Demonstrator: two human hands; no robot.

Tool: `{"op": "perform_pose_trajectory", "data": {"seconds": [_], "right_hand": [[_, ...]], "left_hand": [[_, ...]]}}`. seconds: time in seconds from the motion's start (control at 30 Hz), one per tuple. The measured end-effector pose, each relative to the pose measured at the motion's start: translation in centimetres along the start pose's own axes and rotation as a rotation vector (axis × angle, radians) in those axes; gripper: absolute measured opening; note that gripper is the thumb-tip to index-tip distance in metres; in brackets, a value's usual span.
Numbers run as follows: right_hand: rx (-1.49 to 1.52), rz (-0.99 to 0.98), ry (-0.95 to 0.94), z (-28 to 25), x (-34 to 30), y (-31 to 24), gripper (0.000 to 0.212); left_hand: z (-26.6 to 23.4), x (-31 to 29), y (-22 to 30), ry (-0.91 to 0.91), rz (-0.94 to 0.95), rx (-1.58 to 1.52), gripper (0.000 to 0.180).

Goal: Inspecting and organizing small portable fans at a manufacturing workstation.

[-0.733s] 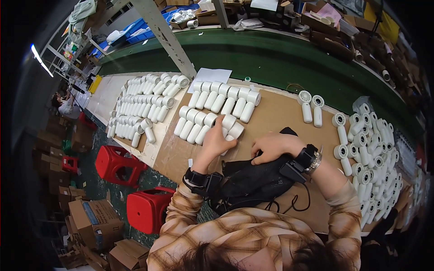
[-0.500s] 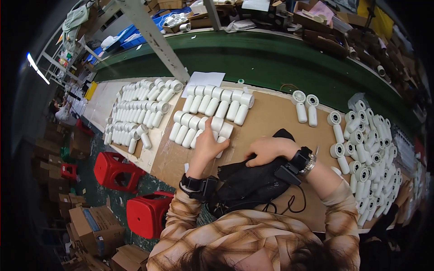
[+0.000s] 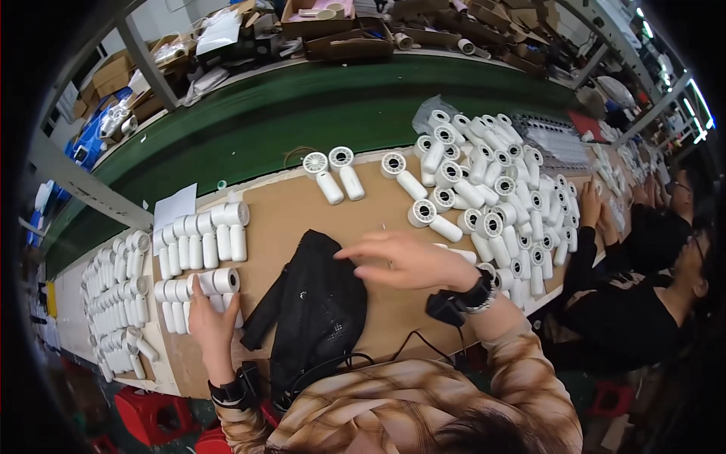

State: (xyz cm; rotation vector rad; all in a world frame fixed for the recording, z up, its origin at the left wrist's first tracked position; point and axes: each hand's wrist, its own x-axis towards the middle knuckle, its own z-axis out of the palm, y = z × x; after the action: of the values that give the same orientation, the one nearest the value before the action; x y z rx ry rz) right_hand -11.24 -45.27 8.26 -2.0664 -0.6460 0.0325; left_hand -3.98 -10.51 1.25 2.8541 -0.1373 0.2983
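My left hand point(image 3: 212, 325) is closed around a white handheld fan point(image 3: 219, 282) at the right end of the front row on the cardboard. Its handle is partly hidden by my fingers and thumb. Beyond it, a second row of the same fans point(image 3: 200, 244) lies side by side. My right hand point(image 3: 408, 259) holds nothing; its fingers stretch leftward above the cardboard, just right of a black mesh-sided bag point(image 3: 321, 303). A pair of fans point(image 3: 340, 181) lies farther off. To the right is a large jumbled heap of fans point(image 3: 491, 204).
More fans point(image 3: 117, 303) stand in rows on the left end of the table. A green conveyor belt point(image 3: 265, 113) runs behind, with open cartons point(image 3: 348, 45) past it. Co-workers sit at the right, one person's hands point(image 3: 594, 208) by the heap. Red stools point(image 3: 155, 415) are below left.
My view has swung to the right. My right hand has left the black bag and opened out to its right, while my left hand stays at the front row of fans.
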Motion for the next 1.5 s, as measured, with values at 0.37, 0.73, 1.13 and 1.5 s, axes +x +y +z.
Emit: {"op": "perform_pose_trajectory", "data": {"seconds": [0.37,0.73,1.13,1.5], "right_hand": [[-0.483,0.531,0.161,-4.8,-11.0,4.3,0.047],[-0.628,0.507,0.099,-2.5,-11.9,6.4,0.057],[0.146,0.274,0.386,0.3,-6.4,-0.3,0.052],[0.836,0.168,0.367,4.2,-1.6,-0.3,0.044]], "left_hand": [[-5.7,0.2,6.7,0.094,0.238,-0.144,0.077],[-4.8,0.6,16.9,-0.434,0.665,-0.672,0.061],[1.3,0.3,18.3,-1.074,0.260,-1.355,0.039],[0.9,0.6,18.6,-0.812,-0.028,-1.894,0.038]]}}
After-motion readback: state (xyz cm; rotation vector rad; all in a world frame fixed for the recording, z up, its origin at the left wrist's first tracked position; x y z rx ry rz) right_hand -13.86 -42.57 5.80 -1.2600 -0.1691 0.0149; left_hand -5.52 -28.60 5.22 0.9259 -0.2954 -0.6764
